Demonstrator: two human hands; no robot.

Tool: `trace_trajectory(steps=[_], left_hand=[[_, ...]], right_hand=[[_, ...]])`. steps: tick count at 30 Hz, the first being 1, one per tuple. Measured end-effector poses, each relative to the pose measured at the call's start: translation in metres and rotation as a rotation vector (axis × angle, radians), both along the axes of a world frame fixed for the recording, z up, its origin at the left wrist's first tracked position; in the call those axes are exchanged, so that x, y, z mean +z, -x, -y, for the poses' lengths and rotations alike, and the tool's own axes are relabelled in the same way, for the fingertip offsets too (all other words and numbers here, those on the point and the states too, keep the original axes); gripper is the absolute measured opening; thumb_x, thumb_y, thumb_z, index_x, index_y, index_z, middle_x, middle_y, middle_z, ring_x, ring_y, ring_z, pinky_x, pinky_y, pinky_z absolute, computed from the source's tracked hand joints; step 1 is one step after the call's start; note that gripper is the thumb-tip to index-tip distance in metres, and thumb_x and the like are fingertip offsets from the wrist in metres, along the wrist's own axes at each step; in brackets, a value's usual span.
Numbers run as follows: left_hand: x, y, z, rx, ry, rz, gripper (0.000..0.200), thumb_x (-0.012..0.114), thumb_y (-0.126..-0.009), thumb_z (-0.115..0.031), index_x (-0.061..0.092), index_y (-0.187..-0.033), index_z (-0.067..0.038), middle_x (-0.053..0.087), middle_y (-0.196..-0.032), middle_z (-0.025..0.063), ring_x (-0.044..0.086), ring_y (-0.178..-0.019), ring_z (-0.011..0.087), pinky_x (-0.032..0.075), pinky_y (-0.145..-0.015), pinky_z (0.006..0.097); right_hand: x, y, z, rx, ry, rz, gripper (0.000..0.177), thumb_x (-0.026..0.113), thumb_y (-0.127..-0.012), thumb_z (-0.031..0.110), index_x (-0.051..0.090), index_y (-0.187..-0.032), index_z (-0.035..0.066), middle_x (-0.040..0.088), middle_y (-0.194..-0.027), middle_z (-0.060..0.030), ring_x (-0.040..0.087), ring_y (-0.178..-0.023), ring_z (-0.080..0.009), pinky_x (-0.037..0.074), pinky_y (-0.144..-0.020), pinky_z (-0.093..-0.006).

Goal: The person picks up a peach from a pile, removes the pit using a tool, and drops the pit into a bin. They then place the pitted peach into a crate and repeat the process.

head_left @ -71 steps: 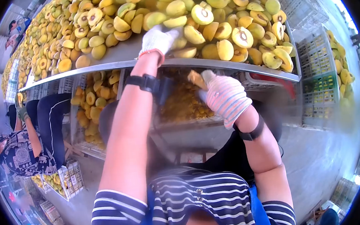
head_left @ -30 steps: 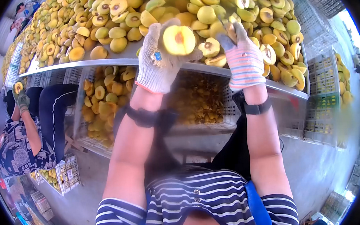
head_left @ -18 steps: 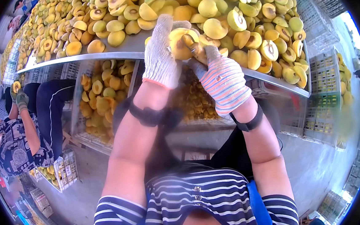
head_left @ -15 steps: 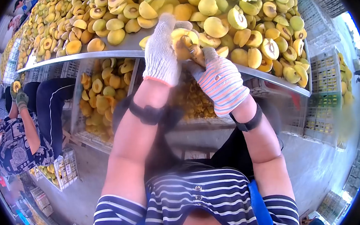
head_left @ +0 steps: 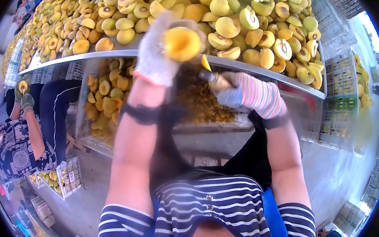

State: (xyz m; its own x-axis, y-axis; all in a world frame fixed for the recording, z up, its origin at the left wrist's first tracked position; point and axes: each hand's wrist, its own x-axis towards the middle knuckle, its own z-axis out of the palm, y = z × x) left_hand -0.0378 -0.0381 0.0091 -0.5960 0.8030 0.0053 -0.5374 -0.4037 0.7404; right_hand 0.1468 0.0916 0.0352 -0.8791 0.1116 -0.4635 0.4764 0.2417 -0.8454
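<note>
In its white knit glove, my left hand grips a yellow peach half, its smooth hollow facing up, over the table's front edge. My right hand, in a striped glove, is closed around the wooden handle of a small pitting tool, below and right of the peach half. A bright yellow-orange bit shows by the tool's tip, which is blurred. Beneath the tool lies a crate of small brown pieces, partly hidden by my hands.
A metal-edged table bears a wide heap of halved peaches. More halves fill a crate below its edge on the left. Another person works at the far left, holding fruit. Stacked plastic crates stand at the right.
My hands have moved apart: the right one with the tool went down and right, the left one slightly left with the peach half. A dark brown lump no longer shows in the fruit.
</note>
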Motion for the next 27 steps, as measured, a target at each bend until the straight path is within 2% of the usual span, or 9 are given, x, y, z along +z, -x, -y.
trace_trajectory(steps=[3, 5, 7, 13, 19, 21, 24, 25, 27], left_hand=[[0.036, 0.021, 0.073, 0.213, 0.310, -0.230, 0.049, 0.050, -0.099, -0.047, 0.066, -0.101, -0.001, 0.070, -0.089, 0.0154, 0.070, -0.073, 0.0252, 0.060, -0.053, 0.0318], [0.051, 0.032, 0.103, 0.512, 0.976, -0.664, 0.061, 0.063, -0.086, -0.051, 0.064, -0.117, 0.002, 0.069, -0.104, 0.0157, 0.067, -0.100, 0.0251, 0.053, -0.088, 0.0346], [0.042, 0.051, 0.109, 0.538, 1.577, -1.384, 0.068, 0.064, -0.081, -0.052, 0.060, -0.128, -0.003, 0.064, -0.121, 0.0184, 0.060, -0.116, 0.0301, 0.045, -0.101, 0.0396], [-0.015, 0.057, -0.019, -0.074, 1.628, -1.451, 0.066, 0.067, -0.074, -0.044, 0.059, -0.128, -0.006, 0.062, -0.126, 0.0200, 0.060, -0.116, 0.0338, 0.047, -0.098, 0.0401], [-0.004, 0.025, -0.038, 0.163, 1.166, -1.347, 0.068, 0.073, -0.070, -0.025, 0.055, -0.130, 0.000, 0.064, -0.122, 0.0188, 0.063, -0.111, 0.0293, 0.049, -0.097, 0.0334], [0.016, -0.002, -0.034, 0.064, 0.765, -1.062, 0.064, 0.074, -0.072, -0.018, 0.055, -0.130, 0.003, 0.065, -0.120, 0.0157, 0.063, -0.109, 0.0239, 0.049, -0.097, 0.0320], [0.022, -0.042, -0.021, -0.078, 0.294, -0.478, 0.051, 0.070, -0.078, -0.014, 0.058, -0.126, 0.002, 0.066, -0.113, 0.0112, 0.062, -0.103, 0.0206, 0.048, -0.096, 0.0340], [0.009, -0.054, -0.024, -0.006, 0.142, -0.316, 0.043, 0.068, -0.087, -0.024, 0.060, -0.121, 0.002, 0.066, -0.113, 0.0124, 0.063, -0.102, 0.0225, 0.049, -0.095, 0.0344], [-0.004, -0.061, -0.029, -0.023, -0.117, 0.100, 0.042, 0.062, -0.094, -0.036, 0.062, -0.115, 0.001, 0.066, -0.112, 0.0141, 0.063, -0.101, 0.0249, 0.050, -0.093, 0.0359]], right_hand=[[-0.014, -0.021, -0.013, 0.333, -0.730, 0.008, 0.042, 0.071, -0.083, 0.036, 0.061, -0.107, 0.003, 0.064, -0.076, -0.0216, 0.064, -0.077, -0.0390, 0.050, -0.071, -0.0451], [-0.007, -0.020, -0.013, 0.329, -0.792, 0.037, 0.044, 0.071, -0.083, 0.038, 0.060, -0.109, 0.004, 0.064, -0.076, -0.0217, 0.064, -0.078, -0.0399, 0.050, -0.071, -0.0454], [-0.004, -0.021, -0.009, 0.324, -0.870, 0.067, 0.046, 0.072, -0.082, 0.040, 0.060, -0.110, 0.005, 0.065, -0.077, -0.0219, 0.064, -0.079, -0.0407, 0.050, -0.071, -0.0457], [-0.030, -0.022, -0.009, 0.011, -0.742, -0.295, 0.044, 0.068, -0.086, 0.038, 0.058, -0.110, 0.002, 0.066, -0.082, -0.0231, 0.064, -0.079, -0.0406, 0.051, -0.070, -0.0451], [-0.039, -0.006, -0.008, -0.468, -0.302, -0.436, 0.037, 0.071, -0.088, 0.029, 0.058, -0.112, 0.004, 0.066, -0.083, -0.0192, 0.064, -0.076, -0.0368, 0.051, -0.067, -0.0405], [-0.048, -0.007, -0.015, -0.307, -0.562, -0.586, 0.041, 0.072, -0.088, 0.027, 0.057, -0.116, 0.002, 0.066, -0.089, -0.0127, 0.064, -0.075, -0.0255, 0.050, -0.066, -0.0344], [-0.021, 0.008, 0.006, -0.694, 0.407, -0.497, 0.042, 0.072, -0.087, 0.016, 0.053, -0.122, 0.005, 0.058, -0.077, 0.0005, 0.040, -0.043, -0.0034, 0.029, -0.037, -0.0187], [-0.022, 0.010, 0.011, -0.690, 0.406, -0.499, 0.042, 0.072, -0.087, 0.016, 0.053, -0.122, 0.005, 0.058, -0.077, 0.0005, 0.040, -0.043, -0.0034, 0.029, -0.037, -0.0187], [-0.034, 0.014, 0.019, -0.710, 0.367, -0.540, 0.047, 0.077, -0.085, 0.026, 0.056, -0.116, -0.001, 0.063, -0.091, -0.0054, 0.057, -0.080, -0.0094, 0.049, -0.068, -0.0269]])
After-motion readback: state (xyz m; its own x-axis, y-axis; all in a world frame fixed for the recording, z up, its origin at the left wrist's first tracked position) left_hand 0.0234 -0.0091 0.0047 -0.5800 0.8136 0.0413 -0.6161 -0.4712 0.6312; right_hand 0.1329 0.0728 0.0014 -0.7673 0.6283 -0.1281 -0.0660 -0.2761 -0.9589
